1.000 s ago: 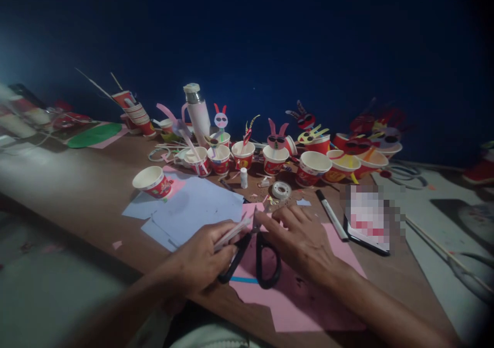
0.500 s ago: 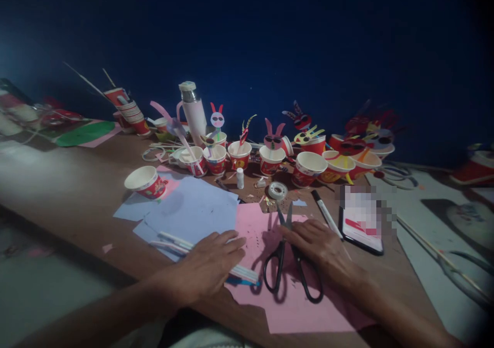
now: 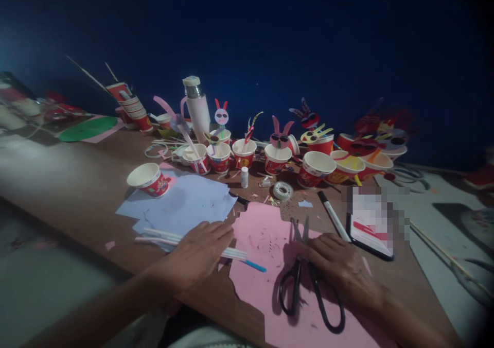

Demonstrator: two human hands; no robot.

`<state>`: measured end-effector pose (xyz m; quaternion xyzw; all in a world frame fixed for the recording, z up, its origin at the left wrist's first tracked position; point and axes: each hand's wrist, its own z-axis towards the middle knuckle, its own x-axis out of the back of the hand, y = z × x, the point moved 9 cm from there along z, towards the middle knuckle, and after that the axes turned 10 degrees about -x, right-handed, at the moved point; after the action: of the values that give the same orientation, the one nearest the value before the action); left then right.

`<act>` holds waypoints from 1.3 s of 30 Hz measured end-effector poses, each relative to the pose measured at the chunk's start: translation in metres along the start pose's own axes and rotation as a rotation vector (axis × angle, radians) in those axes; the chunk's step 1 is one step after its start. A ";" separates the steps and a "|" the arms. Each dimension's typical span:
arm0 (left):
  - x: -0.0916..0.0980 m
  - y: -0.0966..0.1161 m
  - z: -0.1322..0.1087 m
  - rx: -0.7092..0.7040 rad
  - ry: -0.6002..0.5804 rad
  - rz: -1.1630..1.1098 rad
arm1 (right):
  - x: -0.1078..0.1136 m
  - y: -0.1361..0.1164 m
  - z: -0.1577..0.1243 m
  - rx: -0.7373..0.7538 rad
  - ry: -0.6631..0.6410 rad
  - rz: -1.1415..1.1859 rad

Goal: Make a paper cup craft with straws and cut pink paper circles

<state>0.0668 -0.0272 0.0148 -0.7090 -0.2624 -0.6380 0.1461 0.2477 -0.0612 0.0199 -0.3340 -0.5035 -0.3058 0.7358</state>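
My left hand (image 3: pixel 200 255) is closed over a bundle of thin white straws (image 3: pixel 234 254) with a blue one among them. The straws stick out on both sides of the hand, over the edges of the blue paper (image 3: pixel 189 198) and the pink paper (image 3: pixel 254 224). In my right hand (image 3: pixel 335 258) is a pair of black-handled scissors (image 3: pixel 295 286), gripped near the pivot. Their blades are slightly apart and point away from me, and the handles hang over the pink paper. Part of each palm is hidden.
A paper cup (image 3: pixel 148 180) tilts on the blue paper. Behind are a row of paper cups (image 3: pixel 278 160) with paper rabbit heads, a thermos (image 3: pixel 198 114), a small white bottle (image 3: pixel 244 177) and a tape roll (image 3: pixel 283 190). At right lie a marker (image 3: pixel 334 216) and a phone (image 3: pixel 370 245).
My left hand has shifted left with the straws. My right hand has moved right and toward me with the scissors, uncovering more pink paper between the hands. The view has turned slightly.
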 end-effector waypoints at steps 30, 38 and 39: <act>0.000 -0.026 0.070 -0.115 0.082 0.007 | -0.016 0.011 0.000 0.009 -0.201 0.067; 0.014 -0.029 0.075 -0.058 0.141 0.006 | -0.015 0.015 0.001 -0.040 -0.199 0.087; 0.017 -0.024 0.070 -0.070 0.145 0.001 | -0.015 0.016 0.001 -0.050 -0.198 0.086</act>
<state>0.1118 0.0336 0.0179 -0.6659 -0.2280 -0.6964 0.1401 0.2554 -0.0492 0.0026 -0.4019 -0.5512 -0.2518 0.6864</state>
